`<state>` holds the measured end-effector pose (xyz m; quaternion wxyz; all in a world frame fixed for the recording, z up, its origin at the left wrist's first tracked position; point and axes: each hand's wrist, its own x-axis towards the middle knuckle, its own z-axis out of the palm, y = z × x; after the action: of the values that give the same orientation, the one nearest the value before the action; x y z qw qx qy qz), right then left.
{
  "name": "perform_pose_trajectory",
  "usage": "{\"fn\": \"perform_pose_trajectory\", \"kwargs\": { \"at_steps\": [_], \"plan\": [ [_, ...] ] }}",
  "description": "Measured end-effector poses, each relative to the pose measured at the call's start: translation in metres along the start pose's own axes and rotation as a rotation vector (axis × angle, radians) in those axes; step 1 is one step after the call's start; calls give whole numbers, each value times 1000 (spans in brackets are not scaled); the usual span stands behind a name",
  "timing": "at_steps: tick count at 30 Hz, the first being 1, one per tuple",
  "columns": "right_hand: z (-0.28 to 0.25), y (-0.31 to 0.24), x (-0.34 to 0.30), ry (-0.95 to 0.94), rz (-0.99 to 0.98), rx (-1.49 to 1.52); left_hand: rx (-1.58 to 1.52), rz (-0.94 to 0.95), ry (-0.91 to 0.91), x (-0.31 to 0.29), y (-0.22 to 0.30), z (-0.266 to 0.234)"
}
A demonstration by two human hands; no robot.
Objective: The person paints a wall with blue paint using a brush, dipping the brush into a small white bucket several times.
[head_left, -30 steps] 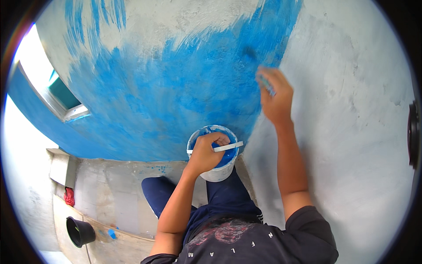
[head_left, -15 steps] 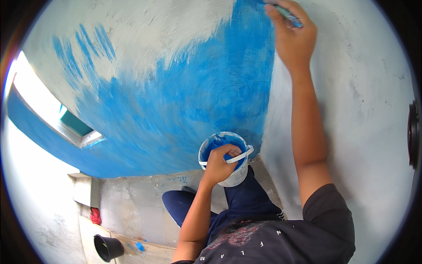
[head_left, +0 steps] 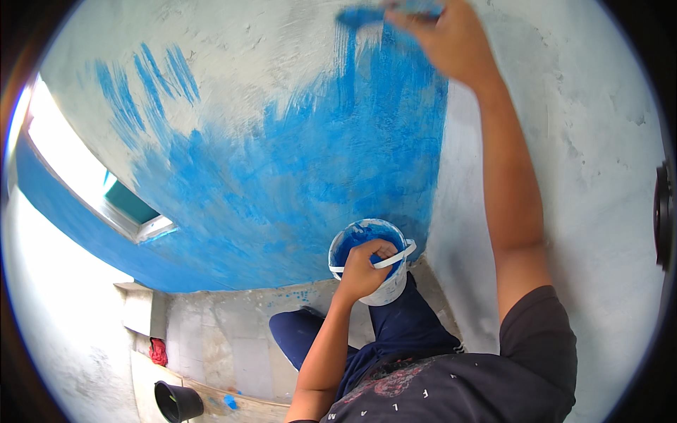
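My right hand [head_left: 458, 46] is raised high against the wall, its fingers closed around a paintbrush [head_left: 360, 17] whose blue bristles point left and touch the pale plaster. Motion blurs the brush a little. Below it, fresh blue paint [head_left: 303, 162] covers much of the wall [head_left: 240, 42], ending in ragged strokes along the top. Low in front of me, my left hand [head_left: 363, 271] grips the white handle of a paint bucket [head_left: 389, 292]. Blue paint coats the inside of this white bucket, which hangs close to my knee.
A pale side wall [head_left: 564, 211] meets the blue one at a corner on my right. To the left is a window opening [head_left: 130, 204]. A black bucket [head_left: 180, 400] and a red cloth-like bundle [head_left: 158, 351] lie lower left. Blue spots mark the grey floor [head_left: 226, 331].
My right hand has swept the brush leftward from the corner, leaving a new blue streak on the bare plaster. My left hand still holds the bucket; the whole view has shifted slightly.
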<state>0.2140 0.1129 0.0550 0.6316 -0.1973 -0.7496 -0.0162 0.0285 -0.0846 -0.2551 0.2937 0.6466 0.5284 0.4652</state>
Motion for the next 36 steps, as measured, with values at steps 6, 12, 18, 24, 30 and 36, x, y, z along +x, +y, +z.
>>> {"fn": "perform_pose_trajectory", "kwargs": {
  "at_steps": [6,12,18,24,30,36],
  "plan": [
    [8,-10,7,199,-104,-52,33,-7,4,2,3,-1],
    [55,-22,-48,-59,-281,23,-14,-15,-47,6,4,2],
    [86,-37,-19,-285,-205,336,-27,-9,-71,6,4,0],
    [47,-55,84,-130,4,-22,-16,-2,-48,-4,-5,-4],
    [25,-57,146,300,-291,-18,14,-3,-46,-10,-9,-9],
    [51,-43,164,410,-468,-172,2,20,-68,-3,-13,-6]
  ]
}}
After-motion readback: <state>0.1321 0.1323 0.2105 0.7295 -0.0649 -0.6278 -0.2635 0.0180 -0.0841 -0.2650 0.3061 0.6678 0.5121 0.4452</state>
